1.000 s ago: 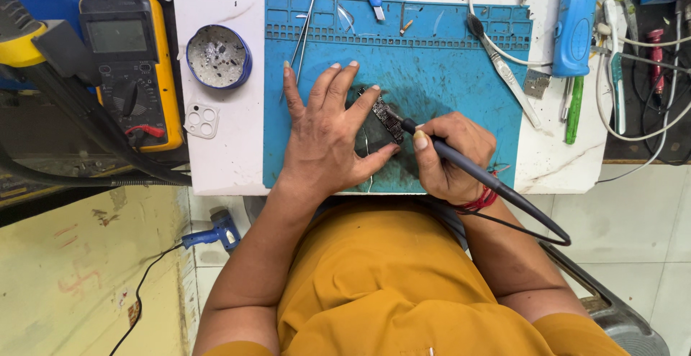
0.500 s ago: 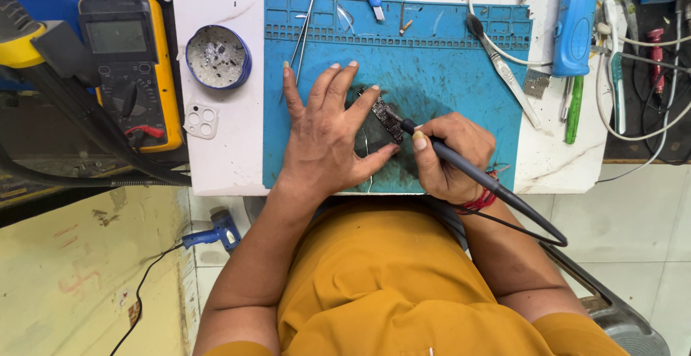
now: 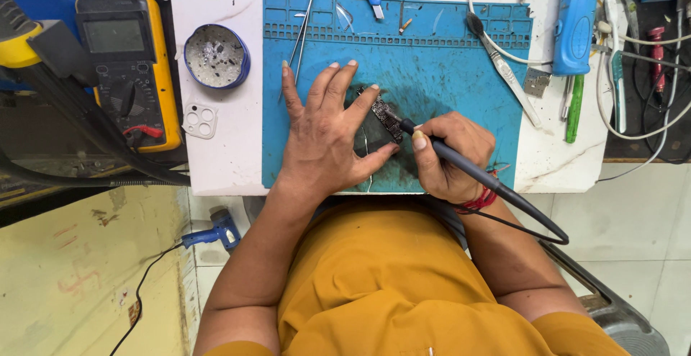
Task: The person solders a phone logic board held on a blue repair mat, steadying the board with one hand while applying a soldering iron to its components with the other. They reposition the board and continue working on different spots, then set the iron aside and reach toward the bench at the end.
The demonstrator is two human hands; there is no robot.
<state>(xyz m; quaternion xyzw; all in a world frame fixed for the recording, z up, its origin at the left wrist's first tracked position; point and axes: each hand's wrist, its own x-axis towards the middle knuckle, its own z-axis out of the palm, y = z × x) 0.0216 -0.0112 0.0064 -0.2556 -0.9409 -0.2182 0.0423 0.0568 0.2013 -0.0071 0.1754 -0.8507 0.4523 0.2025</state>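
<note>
Iron [image 3: 461, 163] sits in the right hand [image 3: 450, 156], fingers wrapped round its dark handle like a pen grip. Its long axis runs from lower right to upper left, tip aimed up-left and touching the board [image 3: 384, 117] near its lower end. Its cable loops away past the wrist to the right. The board is a small dark strip lying on the blue mat [image 3: 446, 61], slanted from upper left to lower right, between the two hands. The left hand [image 3: 325, 134] lies flat on the mat, fingers spread, index and thumb framing the board and touching its edge. Tweezers [image 3: 301, 28] lie just above the left fingertips. A round tin [image 3: 216, 55] and a yellow meter [image 3: 129, 68] sit further left.
</note>
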